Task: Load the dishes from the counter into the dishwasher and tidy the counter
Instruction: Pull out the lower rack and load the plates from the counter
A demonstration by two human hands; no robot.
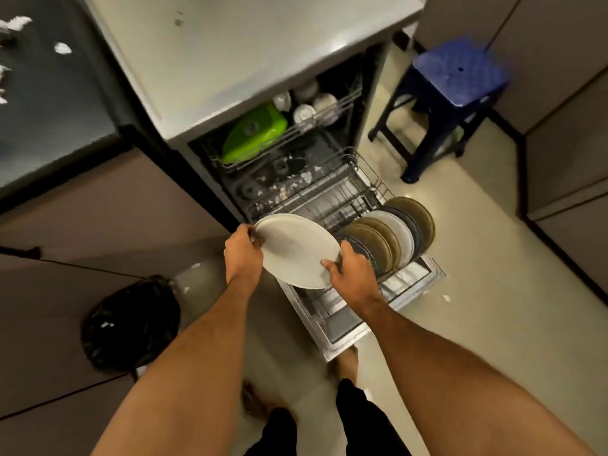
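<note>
A pale round plate (294, 250) is held over the pulled-out lower rack (368, 192) of the open dishwasher. My left hand (242, 250) grips its left rim, and my right hand (352, 269) grips its lower right rim. Just right of the plate, several plates (394, 230) stand on edge in the rack, brown, grey and pale. The upper rack (296, 133) holds a green lid-like item (255, 131) and white cups (309, 108).
The dishwasher door (348, 324) lies open toward my feet. A black bin bag (131, 324) sits on the floor at left. A blue plastic stool (457, 77) stands at the back right. The dark counter (49, 93) at left carries white scraps.
</note>
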